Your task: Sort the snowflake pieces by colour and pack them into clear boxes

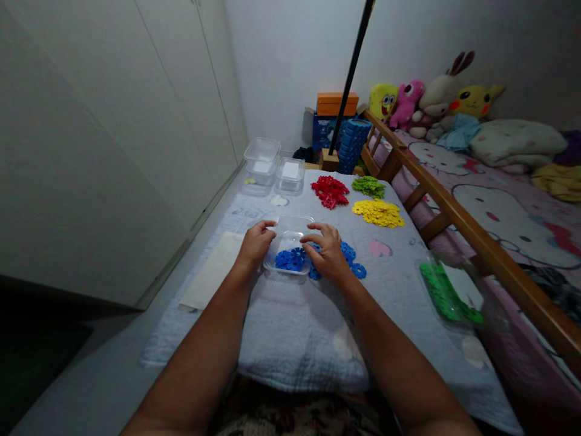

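A clear plastic container (288, 272) sits on the cloth-covered table in front of me, with several blue flower-shaped plastic pieces (288, 259) inside. My left hand (255, 244) grips its left rim between thumb and fingers. Over the right side of the container is my right hand (327, 249), its thumb and fingers apart and nothing visible between them. More blue pieces (357, 269) lie loose on the cloth around and partly behind my right hand. Whether the right fingertips touch the container's rim is hard to make out.
Red (330, 191), light green (368, 186) and yellow piles (379, 213) lie toward the far right. Clear containers (262, 163) stand at the back left. A container of green pieces (449, 297) is at right, beside the wooden bed rail (447, 212). A beige sheet (213, 272) lies left.
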Demonstrator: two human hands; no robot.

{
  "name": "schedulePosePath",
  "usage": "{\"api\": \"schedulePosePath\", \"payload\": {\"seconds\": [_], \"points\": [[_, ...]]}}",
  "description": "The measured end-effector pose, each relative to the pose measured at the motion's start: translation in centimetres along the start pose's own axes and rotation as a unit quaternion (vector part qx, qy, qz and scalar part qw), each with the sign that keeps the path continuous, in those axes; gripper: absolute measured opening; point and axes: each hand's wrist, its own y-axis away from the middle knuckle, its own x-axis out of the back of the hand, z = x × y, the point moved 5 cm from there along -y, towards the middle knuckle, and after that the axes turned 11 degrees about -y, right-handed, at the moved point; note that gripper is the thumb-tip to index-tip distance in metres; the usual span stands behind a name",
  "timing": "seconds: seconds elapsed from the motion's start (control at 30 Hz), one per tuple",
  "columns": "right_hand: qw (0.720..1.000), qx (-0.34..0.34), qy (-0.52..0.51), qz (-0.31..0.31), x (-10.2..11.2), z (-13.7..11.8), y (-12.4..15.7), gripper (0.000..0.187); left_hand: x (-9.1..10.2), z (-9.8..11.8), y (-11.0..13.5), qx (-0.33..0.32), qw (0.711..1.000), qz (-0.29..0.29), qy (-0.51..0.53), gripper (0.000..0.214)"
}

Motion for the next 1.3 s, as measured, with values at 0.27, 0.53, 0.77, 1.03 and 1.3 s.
{"api": "schedulePosePath", "payload": {"seconds": [0.27,0.53,0.77,1.03,1.3], "points": [[0.993,-0.048,0.085,-0.073,0.3,3.0,0.6,0.038,1.7,0.5,-0.2,0.003,0.999,0.030,-0.016,0.050],[0.960,-0.030,0.164,-0.224,-2.4,2.0,2.2,0.063,2.4,0.3,-0.2,0.009,0.998,0.049,-0.030,0.052],[0.956,-0.036,0.182,-0.225,-0.9,3.2,2.1,0.044,1.8,0.2,-0.4,-0.005,0.998,0.036,-0.043,0.052],[0.977,-0.031,0.141,-0.159,0.8,5.2,1.6,0.027,0.7,-0.1,-0.4,-0.010,0.999,0.025,-0.025,0.049],[0.996,0.011,0.083,-0.044,1.5,5.4,1.1,0.022,-0.4,0.1,0.2,0.007,1.000,0.007,0.029,0.047]]}}
